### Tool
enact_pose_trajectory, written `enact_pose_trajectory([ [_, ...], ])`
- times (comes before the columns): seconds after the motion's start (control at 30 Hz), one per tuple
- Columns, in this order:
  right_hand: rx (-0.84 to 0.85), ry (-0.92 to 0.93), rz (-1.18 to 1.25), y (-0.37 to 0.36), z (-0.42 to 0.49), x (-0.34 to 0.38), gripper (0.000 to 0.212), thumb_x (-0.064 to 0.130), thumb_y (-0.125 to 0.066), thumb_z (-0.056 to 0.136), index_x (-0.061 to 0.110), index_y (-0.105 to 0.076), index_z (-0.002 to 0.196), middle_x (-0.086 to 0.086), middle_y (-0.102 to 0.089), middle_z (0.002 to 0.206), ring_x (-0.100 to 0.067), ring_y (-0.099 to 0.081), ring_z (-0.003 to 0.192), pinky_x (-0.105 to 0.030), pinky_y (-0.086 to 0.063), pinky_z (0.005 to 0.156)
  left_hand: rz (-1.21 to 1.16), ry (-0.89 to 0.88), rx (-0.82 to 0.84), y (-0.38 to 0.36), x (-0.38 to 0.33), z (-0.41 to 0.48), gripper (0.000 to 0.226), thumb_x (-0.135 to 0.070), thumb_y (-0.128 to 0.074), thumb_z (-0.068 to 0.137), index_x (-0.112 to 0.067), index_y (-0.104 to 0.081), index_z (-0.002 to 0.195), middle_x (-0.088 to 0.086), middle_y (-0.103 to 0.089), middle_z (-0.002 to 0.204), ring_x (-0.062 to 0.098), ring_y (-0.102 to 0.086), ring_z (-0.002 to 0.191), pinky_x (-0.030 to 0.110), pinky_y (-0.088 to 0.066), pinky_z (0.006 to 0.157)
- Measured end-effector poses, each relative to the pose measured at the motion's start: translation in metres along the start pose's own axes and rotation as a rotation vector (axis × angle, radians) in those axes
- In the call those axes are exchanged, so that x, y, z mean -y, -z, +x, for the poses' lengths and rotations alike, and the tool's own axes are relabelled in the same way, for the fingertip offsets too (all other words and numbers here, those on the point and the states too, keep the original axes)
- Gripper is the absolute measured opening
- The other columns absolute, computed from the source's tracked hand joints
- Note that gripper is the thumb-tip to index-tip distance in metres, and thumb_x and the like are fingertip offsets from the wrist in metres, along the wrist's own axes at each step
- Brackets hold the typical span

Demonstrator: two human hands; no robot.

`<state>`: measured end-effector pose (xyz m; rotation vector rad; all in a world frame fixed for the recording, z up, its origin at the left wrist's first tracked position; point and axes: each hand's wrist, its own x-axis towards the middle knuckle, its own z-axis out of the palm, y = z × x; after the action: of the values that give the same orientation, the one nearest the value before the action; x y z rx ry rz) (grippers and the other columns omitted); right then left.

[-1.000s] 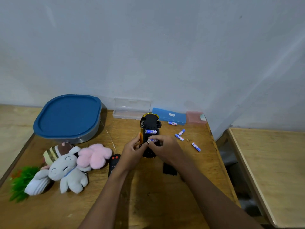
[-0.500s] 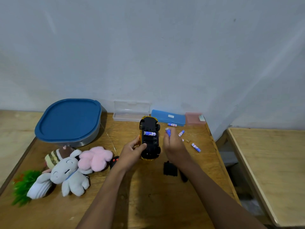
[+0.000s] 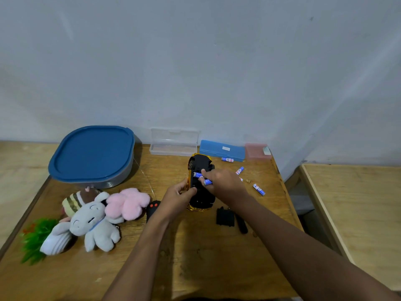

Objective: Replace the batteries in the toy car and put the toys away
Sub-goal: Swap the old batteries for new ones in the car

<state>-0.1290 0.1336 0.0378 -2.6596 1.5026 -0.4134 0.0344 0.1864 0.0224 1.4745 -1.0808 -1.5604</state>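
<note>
Head view shows the right hand [image 3: 224, 185], back from half a second ago, pinching a blue cylindrical battery [image 3: 207, 182] over the overturned yellow-and-black plastic toy car [image 3: 200, 187] on the wooden bench [image 3: 195, 257], left hand [image 3: 176, 197] gripping its side, so loading continues.

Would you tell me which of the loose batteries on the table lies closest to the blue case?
The battery lying just in front of the blue case, near its right end; the other loose ones sit nearer the table's right edge.
</note>
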Motion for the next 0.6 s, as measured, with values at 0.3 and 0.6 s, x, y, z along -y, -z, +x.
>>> enact_pose_trajectory([
  [0.3, -0.1, 0.168, -0.058, -0.0056, 0.0029, 0.0, 0.013, 0.017, -0.069, 0.084, 0.009, -0.07, 0.074, -0.005, -0.059, 0.055, -0.023, -0.053, 0.044, -0.022, -0.028, 0.04, 0.024, -0.051, -0.014, -0.0023, -0.0048, -0.0089, 0.049, -0.011, -0.054, 0.099, -0.019, -0.042, 0.146, -0.006, -0.06, 0.121, 0.002, -0.059, 0.1, 0.017, -0.048, 0.084],
  [0.6, 0.0, 0.101, 0.059, -0.0009, 0.0108, -0.0026, 0.012, 0.024, -0.06, 0.087, 0.016, -0.068, 0.09, -0.002, -0.067, 0.078, -0.021, -0.06, 0.07, -0.028, -0.036, 0.052, 0.027, -0.069, -0.025, -0.0019, -0.0046, -0.0058, 0.037, -0.008, -0.054, 0.099, -0.041, -0.051, 0.114, -0.02, -0.062, 0.095, -0.007, -0.06, 0.088, 0.013, -0.05, 0.074],
])
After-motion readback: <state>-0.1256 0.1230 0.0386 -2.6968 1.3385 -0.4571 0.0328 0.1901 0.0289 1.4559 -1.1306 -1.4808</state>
